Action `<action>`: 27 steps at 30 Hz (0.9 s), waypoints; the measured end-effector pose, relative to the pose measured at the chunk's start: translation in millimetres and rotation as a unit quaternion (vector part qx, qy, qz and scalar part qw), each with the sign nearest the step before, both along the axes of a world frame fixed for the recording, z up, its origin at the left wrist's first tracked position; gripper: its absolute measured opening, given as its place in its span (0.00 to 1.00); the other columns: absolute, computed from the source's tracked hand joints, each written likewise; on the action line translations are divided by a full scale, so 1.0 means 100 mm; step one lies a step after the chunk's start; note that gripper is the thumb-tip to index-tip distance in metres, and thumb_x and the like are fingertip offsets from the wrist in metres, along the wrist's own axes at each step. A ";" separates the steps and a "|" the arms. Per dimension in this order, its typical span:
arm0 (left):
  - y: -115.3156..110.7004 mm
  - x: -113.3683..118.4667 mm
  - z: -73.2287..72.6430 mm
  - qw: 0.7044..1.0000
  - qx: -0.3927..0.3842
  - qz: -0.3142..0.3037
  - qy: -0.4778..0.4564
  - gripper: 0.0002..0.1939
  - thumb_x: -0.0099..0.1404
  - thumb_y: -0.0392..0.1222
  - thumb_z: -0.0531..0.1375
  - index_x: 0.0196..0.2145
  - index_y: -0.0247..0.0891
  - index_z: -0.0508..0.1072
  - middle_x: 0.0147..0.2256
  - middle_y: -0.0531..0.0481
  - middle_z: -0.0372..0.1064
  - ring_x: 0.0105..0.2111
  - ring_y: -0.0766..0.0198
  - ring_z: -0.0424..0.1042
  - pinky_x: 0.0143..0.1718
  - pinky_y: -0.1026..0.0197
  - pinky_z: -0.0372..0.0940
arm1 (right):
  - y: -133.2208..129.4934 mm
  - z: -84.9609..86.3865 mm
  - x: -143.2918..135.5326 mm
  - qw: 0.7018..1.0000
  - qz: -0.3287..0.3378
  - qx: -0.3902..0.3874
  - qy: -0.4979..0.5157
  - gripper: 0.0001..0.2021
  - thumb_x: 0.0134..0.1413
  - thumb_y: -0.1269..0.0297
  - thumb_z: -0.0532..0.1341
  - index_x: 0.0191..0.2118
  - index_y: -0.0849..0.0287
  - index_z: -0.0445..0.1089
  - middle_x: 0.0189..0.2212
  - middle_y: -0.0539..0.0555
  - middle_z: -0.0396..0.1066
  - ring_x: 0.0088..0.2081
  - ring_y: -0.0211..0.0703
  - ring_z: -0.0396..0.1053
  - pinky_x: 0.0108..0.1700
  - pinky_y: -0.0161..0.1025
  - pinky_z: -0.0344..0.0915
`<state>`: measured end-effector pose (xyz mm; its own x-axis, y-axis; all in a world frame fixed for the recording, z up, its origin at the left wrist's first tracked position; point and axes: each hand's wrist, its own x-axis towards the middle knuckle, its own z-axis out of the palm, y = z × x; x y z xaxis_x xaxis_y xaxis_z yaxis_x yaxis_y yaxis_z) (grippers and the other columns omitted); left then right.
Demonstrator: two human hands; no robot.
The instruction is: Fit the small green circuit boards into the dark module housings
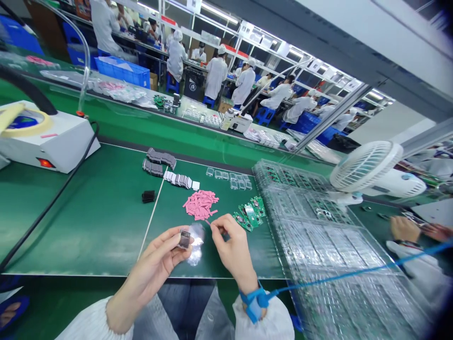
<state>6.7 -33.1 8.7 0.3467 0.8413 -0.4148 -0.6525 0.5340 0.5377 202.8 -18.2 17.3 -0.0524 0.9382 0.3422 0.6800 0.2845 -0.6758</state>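
Observation:
Between the thumb and fingers of my left hand [161,252] is a small dark square piece with a clear edge [184,239], tilted toward me. My right hand [231,243] pinches the end of a thin pink strip [207,222], just in front of a loose pile of pink strips [200,204]. A blue wrist strap [255,302] circles my right wrist. Right of the pile lie several green circuit boards [252,212]. Farther back are small clear plastic frames [237,181], a row of white square pieces [180,180] and rows of dark-edged pieces [161,159].
Stacked clear trays [314,236] fill the right side, with a white fan [368,165] behind them. At left stands a white machine [53,137] with a black cable. A small black block [148,196] lies on the green mat [106,226]. A co-worker's hands [405,230] show far right.

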 end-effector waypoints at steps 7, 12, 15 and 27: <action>-0.02 0.01 -0.04 1.000 0.013 -0.018 -0.002 0.13 0.62 0.39 0.67 0.45 0.35 0.80 0.39 0.44 0.80 0.34 0.64 0.77 0.41 0.63 0.74 | -0.20 0.19 -0.23 0.992 0.105 -0.012 0.061 0.07 0.63 0.71 0.57 0.34 0.56 0.69 0.32 0.53 0.68 0.36 0.43 0.66 0.37 0.41 0.63; -0.07 0.02 -0.06 0.999 0.022 -0.033 -0.001 0.13 0.62 0.39 0.67 0.45 0.35 0.80 0.38 0.45 0.79 0.34 0.66 0.76 0.41 0.64 0.74 | -0.19 0.16 -0.27 0.994 0.108 -0.009 0.035 0.08 0.63 0.71 0.56 0.33 0.56 0.69 0.33 0.54 0.69 0.36 0.44 0.65 0.38 0.41 0.63; -0.08 0.02 -0.05 0.999 0.027 -0.035 -0.001 0.12 0.63 0.39 0.67 0.45 0.36 0.80 0.39 0.46 0.79 0.33 0.67 0.76 0.41 0.64 0.74 | -0.18 0.16 -0.31 0.993 0.107 -0.011 0.053 0.07 0.62 0.72 0.57 0.32 0.56 0.67 0.32 0.53 0.68 0.37 0.44 0.65 0.37 0.40 0.62; -0.04 -0.02 -0.05 0.999 0.016 -0.042 -0.022 0.11 0.63 0.41 0.67 0.43 0.36 0.80 0.37 0.45 0.78 0.34 0.66 0.75 0.40 0.64 0.74 | 0.02 0.25 -0.34 0.977 0.103 -0.109 0.150 0.06 0.56 0.72 0.64 0.29 0.57 0.72 0.27 0.48 0.69 0.29 0.37 0.64 0.31 0.35 0.61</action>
